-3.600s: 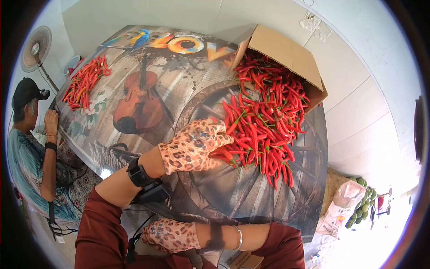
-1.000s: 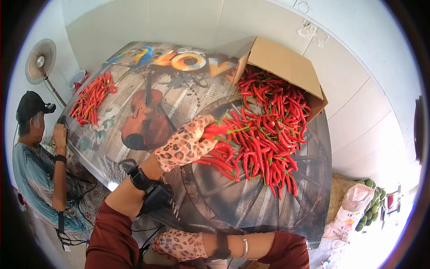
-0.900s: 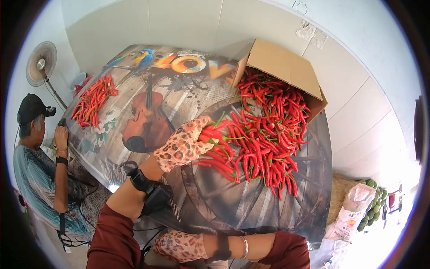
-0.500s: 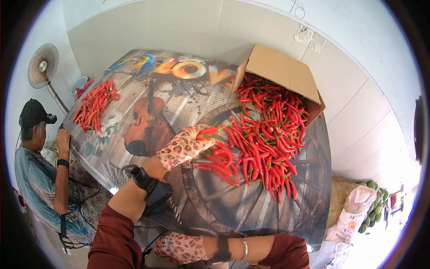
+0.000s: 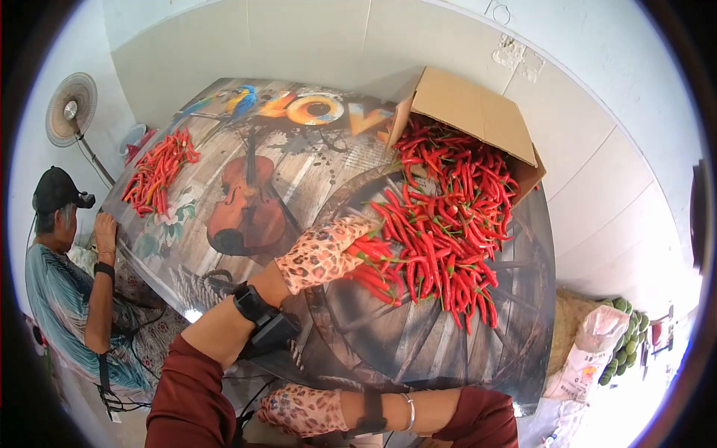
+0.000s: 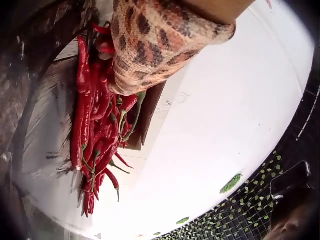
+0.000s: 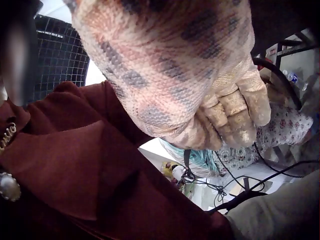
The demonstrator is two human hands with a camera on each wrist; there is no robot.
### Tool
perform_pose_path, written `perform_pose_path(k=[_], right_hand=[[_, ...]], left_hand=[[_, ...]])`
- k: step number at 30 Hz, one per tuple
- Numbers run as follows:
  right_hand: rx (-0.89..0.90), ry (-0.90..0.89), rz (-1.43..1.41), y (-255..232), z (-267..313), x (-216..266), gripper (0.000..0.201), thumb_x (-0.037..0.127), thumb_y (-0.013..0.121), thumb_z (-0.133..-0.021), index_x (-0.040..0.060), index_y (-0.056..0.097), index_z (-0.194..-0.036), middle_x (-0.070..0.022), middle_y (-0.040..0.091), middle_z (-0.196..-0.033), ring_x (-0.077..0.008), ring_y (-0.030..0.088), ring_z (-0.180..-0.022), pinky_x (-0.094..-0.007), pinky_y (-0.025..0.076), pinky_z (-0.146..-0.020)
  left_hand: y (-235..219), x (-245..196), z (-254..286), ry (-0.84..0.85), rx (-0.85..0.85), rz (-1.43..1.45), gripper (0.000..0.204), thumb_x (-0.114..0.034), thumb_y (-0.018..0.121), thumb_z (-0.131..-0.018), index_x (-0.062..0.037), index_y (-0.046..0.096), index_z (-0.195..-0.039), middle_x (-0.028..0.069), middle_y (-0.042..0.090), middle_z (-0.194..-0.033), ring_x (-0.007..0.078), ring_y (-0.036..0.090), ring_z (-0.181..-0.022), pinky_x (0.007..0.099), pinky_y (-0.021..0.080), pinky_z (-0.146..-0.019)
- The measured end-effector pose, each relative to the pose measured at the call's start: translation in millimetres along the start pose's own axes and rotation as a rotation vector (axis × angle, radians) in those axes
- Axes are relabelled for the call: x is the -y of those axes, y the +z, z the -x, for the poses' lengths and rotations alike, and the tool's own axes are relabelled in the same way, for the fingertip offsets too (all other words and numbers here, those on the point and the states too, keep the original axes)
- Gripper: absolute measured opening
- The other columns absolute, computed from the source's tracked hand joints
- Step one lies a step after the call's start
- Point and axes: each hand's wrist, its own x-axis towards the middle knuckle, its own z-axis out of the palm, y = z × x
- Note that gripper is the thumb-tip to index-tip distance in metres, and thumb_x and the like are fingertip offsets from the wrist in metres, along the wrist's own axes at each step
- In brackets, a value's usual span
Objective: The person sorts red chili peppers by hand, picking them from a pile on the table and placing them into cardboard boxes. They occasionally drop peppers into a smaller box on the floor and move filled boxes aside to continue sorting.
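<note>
The left hand (image 5: pixel 321 254), in a leopard-print glove, is at the left side of a large pile of red chilies (image 5: pixel 441 231). Chilies lie between its thumb and fingers; the fingertips are partly hidden. The left wrist view shows the glove (image 6: pixel 150 45) right against long red chilies (image 6: pixel 92 125) with green stems. Below the table's near edge is the right hand (image 5: pixel 302 411), also gloved. Its fingers hang loosely curled with nothing in them in the right wrist view, where the glove (image 7: pixel 175 80) fills the top.
A cardboard box (image 5: pixel 474 108) on its side spills chilies onto the printed table (image 5: pixel 403 336). A smaller chili pile (image 5: pixel 159 172) lies at the far left. A person in a black cap (image 5: pixel 56 190) sits left, near a fan (image 5: pixel 71 110). A sack (image 5: pixel 590 351) stands right of the table.
The left hand went from the pile's edge back leftward with chilies pinched in it, then moved right again to the pile. Several chilies shifted left. The right hand stays low.
</note>
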Motion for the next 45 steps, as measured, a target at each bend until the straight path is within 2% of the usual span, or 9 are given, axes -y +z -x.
perform_pose_path(k=[7, 13, 20, 26, 28, 31, 38, 42, 45], right_hand=[[-0.109, -0.115, -0.087, 7.1, 5.4, -15.3, 0.024, 0.012, 0.057, -0.078, 0.0033, 0.06, -0.1, -0.016, 0.062, -0.089, -0.0339, 0.06, -0.081, -0.0368, 0.048, -0.072], [0.029, 0.248, 0.178, 231.6, -32.3, -157.8, 0.019, 0.009, 0.059, -0.076, 0.0036, 0.06, -0.094, -0.0137, 0.062, -0.083, -0.0301, 0.061, -0.076, -0.0353, 0.047, -0.066], [0.05, 0.117, -0.117, 108.0, -9.0, -89.7, 0.021, 0.009, 0.055, -0.081, 0.0015, 0.057, -0.101, -0.0115, 0.06, -0.09, -0.0248, 0.06, -0.082, -0.0317, 0.047, -0.071], [0.051, -0.022, -0.412, 10.0, 7.8, -26.5, 0.023, 0.009, 0.051, -0.087, -0.0006, 0.053, -0.108, -0.0094, 0.058, -0.098, -0.0194, 0.059, -0.088, -0.0282, 0.047, -0.076], [0.048, -0.07, -0.503, -14.5, 3.2, -9.2, 0.024, 0.009, 0.049, -0.089, -0.0012, 0.052, -0.11, -0.0087, 0.057, -0.1, -0.0177, 0.058, -0.09, -0.027, 0.047, -0.077], [-0.215, 0.005, -0.481, 55.6, 11.7, -29.2, 0.014, 0.008, 0.046, -0.088, 0.0037, 0.057, -0.096, -0.0062, 0.057, -0.087, -0.0187, 0.058, -0.081, -0.0303, 0.048, -0.072], [-0.21, -0.091, -0.048, 37.3, 6.7, -27.0, 0.015, 0.011, 0.053, -0.078, 0.0025, 0.055, -0.091, -0.0123, 0.056, -0.081, -0.0291, 0.058, -0.077, -0.0357, 0.047, -0.069], [-0.143, -0.114, 0.135, 16.2, 4.2, -19.8, 0.017, 0.012, 0.056, -0.075, 0.0021, 0.055, -0.089, -0.0144, 0.056, -0.079, -0.0329, 0.059, -0.076, -0.0379, 0.047, -0.068], [-0.119, -0.085, 0.166, 11.9, 3.9, -8.6, 0.017, 0.012, 0.057, -0.074, 0.0023, 0.055, -0.087, -0.0145, 0.056, -0.078, -0.0331, 0.059, -0.076, -0.0385, 0.047, -0.067]], left_hand=[[-6.3, -10.0, -0.1, 0.048, 0.116, -0.089, 0.063, -0.016, 0.066, -0.078, -0.0095, 0.044, -0.136, 0.0169, 0.046, -0.134, 0.0335, 0.045, -0.123, 0.0368, 0.038, -0.103], [-11.4, -16.2, 1.3, -0.048, 0.129, -0.062, 0.061, -0.017, 0.07, -0.075, -0.0085, 0.048, -0.132, 0.0178, 0.047, -0.13, 0.0351, 0.047, -0.12, 0.0381, 0.04, -0.1], [-16.6, -6.4, -0.9, -0.094, -0.055, -0.065, 0.058, -0.015, 0.07, -0.075, 0.0, 0.049, -0.127, 0.0179, 0.055, -0.122, 0.0312, 0.054, -0.114, 0.0364, 0.043, -0.096], [-36.2, 15.8, 58.2, 0.115, -0.049, 0.515, 0.051, -0.018, 0.064, -0.084, -0.0024, 0.049, -0.13, 0.0151, 0.053, -0.129, 0.0278, 0.055, -0.112, 0.034, 0.041, -0.099], [-10.9, 57.5, 92.8, -0.068, -0.129, 0.491, 0.05, -0.024, 0.062, -0.086, -0.0053, 0.049, -0.132, 0.0136, 0.054, -0.129, 0.0272, 0.056, -0.111, 0.0352, 0.041, -0.099], [-19.2, 29.9, 66.8, -0.031, -0.044, 0.368, 0.051, -0.025, 0.062, -0.085, -0.0063, 0.05, -0.131, 0.0133, 0.054, -0.128, 0.0275, 0.056, -0.11, 0.0361, 0.041, -0.098], [-34.7, -28.7, 25.9, 0.112, 0.24, -0.062, 0.053, -0.029, 0.065, -0.081, -0.01, 0.052, -0.129, 0.0121, 0.057, -0.123, 0.0284, 0.057, -0.11, 0.039, 0.043, -0.095], [-22.8, -11.3, 21.7, -0.039, 0.343, 0.247, 0.054, -0.028, 0.066, -0.078, -0.0098, 0.053, -0.127, 0.0124, 0.058, -0.122, 0.0293, 0.056, -0.11, 0.0402, 0.044, -0.094], [-19.9, -6.8, 21.4, 0.039, 0.297, 0.181, 0.053, -0.027, 0.066, -0.078, -0.0092, 0.054, -0.126, 0.0137, 0.058, -0.121, 0.0298, 0.056, -0.111, 0.0399, 0.044, -0.094]])
